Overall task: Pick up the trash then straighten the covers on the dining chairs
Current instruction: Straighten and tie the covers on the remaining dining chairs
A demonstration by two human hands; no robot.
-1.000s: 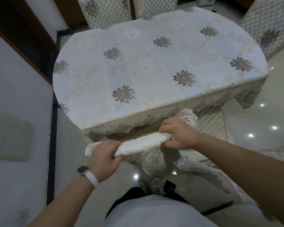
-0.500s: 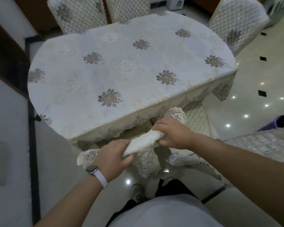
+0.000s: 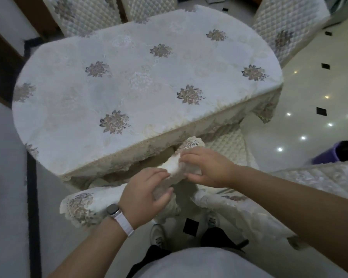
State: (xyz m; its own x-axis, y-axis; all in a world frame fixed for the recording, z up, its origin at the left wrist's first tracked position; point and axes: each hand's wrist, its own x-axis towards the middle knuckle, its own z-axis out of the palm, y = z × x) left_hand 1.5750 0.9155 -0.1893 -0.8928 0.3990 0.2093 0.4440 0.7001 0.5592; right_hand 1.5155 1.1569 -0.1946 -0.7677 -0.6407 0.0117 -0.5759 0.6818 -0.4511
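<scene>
Gripping the bunched chair cover (image 3: 174, 167), the left hand (image 3: 145, 195) and right hand (image 3: 209, 167) sit close together, each grip clenched around the cream fabric. Cover hangs just beside the near tabletop (image 3: 149, 81) edge; its lace flap (image 3: 82, 207) trails past the left wrist.

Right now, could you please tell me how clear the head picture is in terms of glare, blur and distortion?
Head view: the wide lens bends the table edge into a curve. Lamp reflections glare as bright dots on the glossy floor. The left hand, right hand and the cover they hold look slightly motion-smeared. The light is soft and dim, with no hard shadows.
</scene>
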